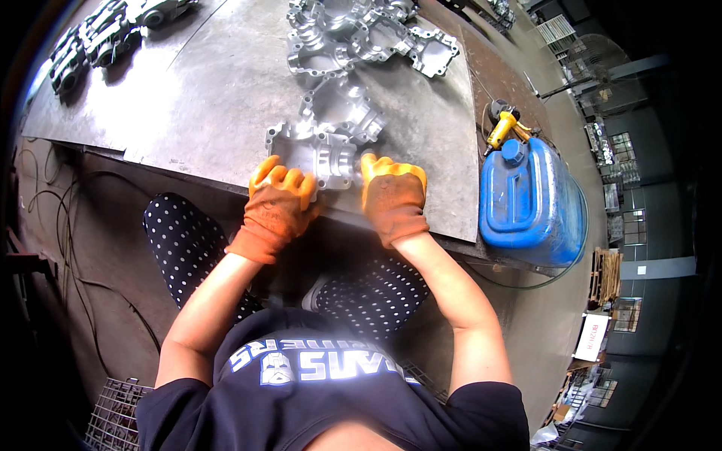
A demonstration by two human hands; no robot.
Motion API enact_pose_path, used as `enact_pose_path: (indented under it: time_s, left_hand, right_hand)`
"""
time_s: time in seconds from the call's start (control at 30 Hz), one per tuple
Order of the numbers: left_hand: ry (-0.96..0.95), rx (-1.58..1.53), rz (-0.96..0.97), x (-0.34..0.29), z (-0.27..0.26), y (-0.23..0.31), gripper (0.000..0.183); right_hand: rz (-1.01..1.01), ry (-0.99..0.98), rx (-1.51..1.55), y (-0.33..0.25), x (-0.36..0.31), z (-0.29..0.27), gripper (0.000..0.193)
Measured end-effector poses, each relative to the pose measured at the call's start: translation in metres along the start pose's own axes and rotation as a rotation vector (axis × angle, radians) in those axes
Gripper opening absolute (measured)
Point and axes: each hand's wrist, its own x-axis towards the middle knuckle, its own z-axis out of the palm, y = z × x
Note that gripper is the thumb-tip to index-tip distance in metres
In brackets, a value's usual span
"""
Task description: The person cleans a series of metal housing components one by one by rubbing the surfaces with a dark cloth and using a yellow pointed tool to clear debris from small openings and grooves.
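My left hand [275, 209], in an orange glove, curls its fingers over the near left edge of a silvery metal casting [325, 156]. The casting lies at the front edge of the metal-topped table [218, 98]. Beside the casting's right end, my right hand [394, 198] is closed in a matching glove. Whatever sits in its fist is hidden by the fingers and some blur. A second metal casting [347, 104] lies directly behind the first, close against it.
More silvery castings [361, 34] are piled at the back of the table. Dark metal parts [105, 41] stand at the far left. A blue jerrycan [526, 199] and a yellow power tool [502, 129] are on the right. Cables [64, 225] trail across the floor at left.
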Motion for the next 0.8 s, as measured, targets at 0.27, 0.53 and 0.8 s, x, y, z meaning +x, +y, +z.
enact_pose_path:
  time_s: [0.27, 0.53, 0.8]
  left_hand:
    - [-0.092, -0.086, 0.175, 0.01, -0.013, -0.045, 0.029]
    - [-0.039, -0.129, 0.095, 0.009, -0.011, -0.034, 0.031]
    - [0.049, -0.131, 0.026, 0.006, -0.003, -0.019, 0.029]
  right_hand:
    - [-0.021, 0.02, 0.035, 0.0, -0.004, 0.008, 0.012]
    - [0.166, 0.129, -0.045, -0.032, -0.008, 0.025, 0.012]
    - [0.216, 0.039, -0.123, -0.043, -0.005, 0.012, 0.014]
